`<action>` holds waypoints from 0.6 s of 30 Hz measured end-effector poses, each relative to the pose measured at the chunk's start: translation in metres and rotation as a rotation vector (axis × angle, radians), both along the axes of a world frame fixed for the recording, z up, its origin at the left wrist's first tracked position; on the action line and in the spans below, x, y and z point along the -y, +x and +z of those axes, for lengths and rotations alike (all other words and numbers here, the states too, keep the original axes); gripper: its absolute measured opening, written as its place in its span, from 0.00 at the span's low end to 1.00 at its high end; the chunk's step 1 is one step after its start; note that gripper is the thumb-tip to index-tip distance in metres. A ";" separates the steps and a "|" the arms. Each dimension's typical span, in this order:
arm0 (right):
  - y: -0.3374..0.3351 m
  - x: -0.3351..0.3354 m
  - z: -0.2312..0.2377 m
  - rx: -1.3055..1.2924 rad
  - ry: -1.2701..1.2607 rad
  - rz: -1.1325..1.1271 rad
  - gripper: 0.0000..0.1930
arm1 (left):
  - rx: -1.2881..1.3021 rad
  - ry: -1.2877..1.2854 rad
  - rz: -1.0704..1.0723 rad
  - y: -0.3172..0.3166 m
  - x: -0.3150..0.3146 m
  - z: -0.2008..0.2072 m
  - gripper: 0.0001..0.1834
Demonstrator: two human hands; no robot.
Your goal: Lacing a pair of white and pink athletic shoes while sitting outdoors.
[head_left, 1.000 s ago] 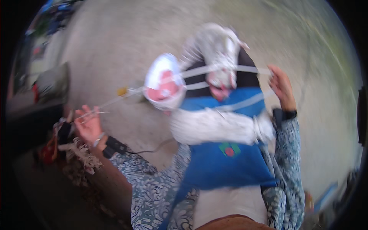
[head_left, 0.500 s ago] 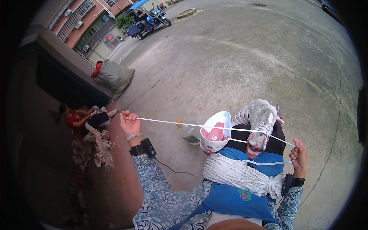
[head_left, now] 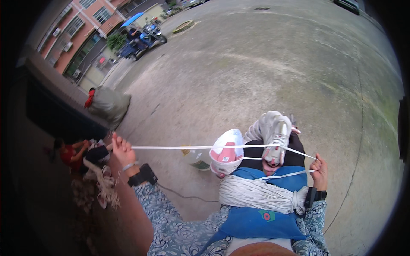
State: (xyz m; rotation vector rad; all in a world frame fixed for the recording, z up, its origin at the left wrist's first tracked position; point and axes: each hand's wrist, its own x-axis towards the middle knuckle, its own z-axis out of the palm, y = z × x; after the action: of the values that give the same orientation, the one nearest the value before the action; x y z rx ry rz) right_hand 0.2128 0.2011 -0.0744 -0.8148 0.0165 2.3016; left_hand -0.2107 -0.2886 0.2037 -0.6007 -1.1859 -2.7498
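Note:
A white shoelace [head_left: 192, 147] stretches nearly level across the view, pulled tight through the upper part of a white-and-grey sneaker [head_left: 277, 138] on my knees. My left hand [head_left: 123, 150], raised far out to the left, is closed on one end. My right hand [head_left: 319, 173], right of the sneaker, pinches the lace's other side, with a strand running back toward my lap. A second shoe, white with a pink insole [head_left: 226, 155], sits left of the sneaker. Across my lap on the blue apron [head_left: 265, 228] lies a thick bundle of white laces [head_left: 256, 194].
Beyond the second shoe stands a clear plastic container [head_left: 198, 158] on the concrete. A co-worker in red [head_left: 72, 158] sits at the left beside more laces and shoes. Further back are a stuffed grey sack [head_left: 109, 104] and a blue three-wheeler [head_left: 143, 40]. A cable [head_left: 188, 197] trails from my left wrist.
My left hand has drawn further left and outward, lengthening the lace on that side. The whole view has shifted somewhat. My right hand keeps its hold near the sneaker.

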 end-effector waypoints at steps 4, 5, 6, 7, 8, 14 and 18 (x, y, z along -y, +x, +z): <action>-0.011 -0.006 0.017 0.014 0.053 0.076 0.03 | -0.017 -0.425 0.148 0.039 -0.066 -0.004 0.14; -0.015 -0.001 0.026 0.017 0.056 0.064 0.03 | -0.060 -0.526 0.105 0.049 -0.089 -0.013 0.14; -0.019 0.006 0.033 -0.011 0.091 0.094 0.02 | -0.102 -0.628 0.057 0.059 -0.117 -0.026 0.15; -0.023 0.010 0.038 -0.045 0.126 0.128 0.02 | -0.134 -0.740 -0.057 0.080 -0.146 -0.035 0.14; -0.023 0.012 0.045 -0.042 0.133 0.119 0.02 | -0.157 -0.855 -0.109 0.098 -0.177 -0.048 0.13; -0.025 0.032 0.096 -0.248 0.344 0.158 0.06 | -0.651 -1.186 -0.423 0.143 -0.301 -0.199 0.16; -0.029 0.044 0.118 -0.344 0.330 0.165 0.06 | -1.121 -1.683 -0.475 0.150 -0.341 -0.230 0.17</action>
State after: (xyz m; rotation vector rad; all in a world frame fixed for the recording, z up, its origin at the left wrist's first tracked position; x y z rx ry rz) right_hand 0.1836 0.1572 0.0432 -0.2568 -0.2794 2.4830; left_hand -0.0603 0.0527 -0.0262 -2.1169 -2.5939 -0.3484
